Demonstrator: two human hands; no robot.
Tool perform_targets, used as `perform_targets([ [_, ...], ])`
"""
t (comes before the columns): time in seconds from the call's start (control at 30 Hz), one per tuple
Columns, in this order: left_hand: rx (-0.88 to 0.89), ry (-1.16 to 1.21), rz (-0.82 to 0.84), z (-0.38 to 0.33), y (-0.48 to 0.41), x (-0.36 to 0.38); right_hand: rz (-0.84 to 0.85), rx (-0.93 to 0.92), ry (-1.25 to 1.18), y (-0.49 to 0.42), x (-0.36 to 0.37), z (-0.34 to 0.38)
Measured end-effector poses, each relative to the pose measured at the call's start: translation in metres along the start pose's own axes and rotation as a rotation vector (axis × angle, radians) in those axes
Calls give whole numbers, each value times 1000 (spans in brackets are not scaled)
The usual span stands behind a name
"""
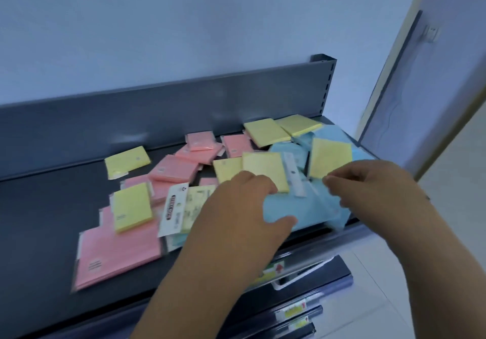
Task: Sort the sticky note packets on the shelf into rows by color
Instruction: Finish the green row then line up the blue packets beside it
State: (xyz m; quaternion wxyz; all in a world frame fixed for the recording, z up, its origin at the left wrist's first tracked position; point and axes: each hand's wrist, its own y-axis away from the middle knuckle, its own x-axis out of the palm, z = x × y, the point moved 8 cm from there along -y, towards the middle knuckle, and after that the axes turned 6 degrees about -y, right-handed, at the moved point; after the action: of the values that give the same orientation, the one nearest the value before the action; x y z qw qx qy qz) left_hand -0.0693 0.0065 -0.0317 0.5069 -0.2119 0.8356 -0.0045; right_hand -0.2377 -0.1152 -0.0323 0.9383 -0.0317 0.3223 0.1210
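Pink, yellow and blue sticky note packets lie mixed on a dark grey shelf [44, 223]. My left hand [236, 215] grips the left end of a blue packet [310, 207] at the shelf's front right, fingers on top and thumb at its front edge. My right hand [373, 194] has its fingers curled onto the right end of the same blue packet. Its fingertips also touch the lower edge of a tilted yellow packet [330, 158]. Another yellow packet [265, 170] lies just behind my left fingers. A large pink packet [118, 254] sits at the front left.
More pink packets [173, 169] are heaped mid-shelf, and yellow ones [265, 131] lie at the back right. The shelf's back panel [157, 117] rises behind. Lower shelves with price labels [294, 312] jut out below. A door frame [394, 81] stands to the right.
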Motion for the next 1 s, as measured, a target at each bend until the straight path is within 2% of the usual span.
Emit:
perform_targets([
  [0.1, -48, -139, 135, -20, -9, 34, 150, -42, 119, -10, 9, -4],
  [0.2, -111, -208, 103, -28, -17, 46, 217, -68, 129, -17, 11, -8],
  [0.3, -178, -175, 50, -30, -21, 51, 263, -19, 12, -26, 11, -19],
  [0.6, -217, 92, -218, -43, -8, 44, 356, 193, -694, -44, 13, -47],
  [0.77, -280, 234, -303, -43, 1, 23, 411, 182, -888, -41, -1, -41],
  [0.9, -395, 544, -381, -25, 0, 10, 413, 124, -1035, -43, -8, -30],
  [1.0, -420, 700, -399, -13, -1, -2, 422, 79, -1047, -35, 0, -18],
])
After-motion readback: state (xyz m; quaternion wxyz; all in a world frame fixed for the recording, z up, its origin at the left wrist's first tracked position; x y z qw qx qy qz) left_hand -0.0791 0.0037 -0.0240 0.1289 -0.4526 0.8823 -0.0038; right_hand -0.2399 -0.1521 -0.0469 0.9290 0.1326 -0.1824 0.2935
